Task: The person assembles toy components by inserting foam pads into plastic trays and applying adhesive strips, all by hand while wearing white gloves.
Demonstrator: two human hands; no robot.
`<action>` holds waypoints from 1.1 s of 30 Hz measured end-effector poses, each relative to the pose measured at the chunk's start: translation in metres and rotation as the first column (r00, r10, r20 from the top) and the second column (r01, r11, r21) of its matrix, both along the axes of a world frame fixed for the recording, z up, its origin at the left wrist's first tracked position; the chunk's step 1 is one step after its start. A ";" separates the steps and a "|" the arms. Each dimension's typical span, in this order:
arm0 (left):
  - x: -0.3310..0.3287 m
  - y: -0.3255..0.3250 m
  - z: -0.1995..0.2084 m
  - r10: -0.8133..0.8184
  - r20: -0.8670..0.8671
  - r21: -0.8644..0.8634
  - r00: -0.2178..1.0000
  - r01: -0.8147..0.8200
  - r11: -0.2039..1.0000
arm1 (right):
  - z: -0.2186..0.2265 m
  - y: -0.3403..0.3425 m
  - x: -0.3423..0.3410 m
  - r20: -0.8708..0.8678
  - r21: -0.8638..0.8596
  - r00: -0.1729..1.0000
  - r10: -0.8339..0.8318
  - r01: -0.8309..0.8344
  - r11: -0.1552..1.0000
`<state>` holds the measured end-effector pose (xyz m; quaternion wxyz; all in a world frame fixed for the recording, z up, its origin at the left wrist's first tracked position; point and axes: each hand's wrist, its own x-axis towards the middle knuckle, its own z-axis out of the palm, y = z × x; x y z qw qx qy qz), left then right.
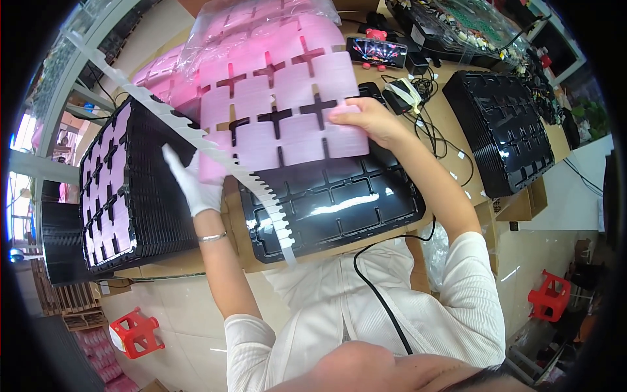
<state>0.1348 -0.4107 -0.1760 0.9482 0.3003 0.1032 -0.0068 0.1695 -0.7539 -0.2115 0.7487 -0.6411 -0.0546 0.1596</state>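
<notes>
- Glossy, ribbed black plastic tray (366,219), at the 5 o'clock of a thin pink foam sheet (298,138).
- White-gloved left hand (198,184), sheet's 8 o'clock; cannot tell whether gripping.
- Sheet, cross-slotted, over tray's far side.
- Right hand (373,122) pinching its 3 o'clock edge.

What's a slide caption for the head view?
Right hand holds a pink sheet with cross-shaped holes over a black tray; white-gloved left hand near the sheet's left edge.
</notes>
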 end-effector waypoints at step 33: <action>-0.137 -0.051 -0.008 0.056 0.090 0.788 0.994 -0.037 -0.615 | -0.031 -0.044 -0.155 0.432 -0.530 0.809 -0.399 0.586 0.614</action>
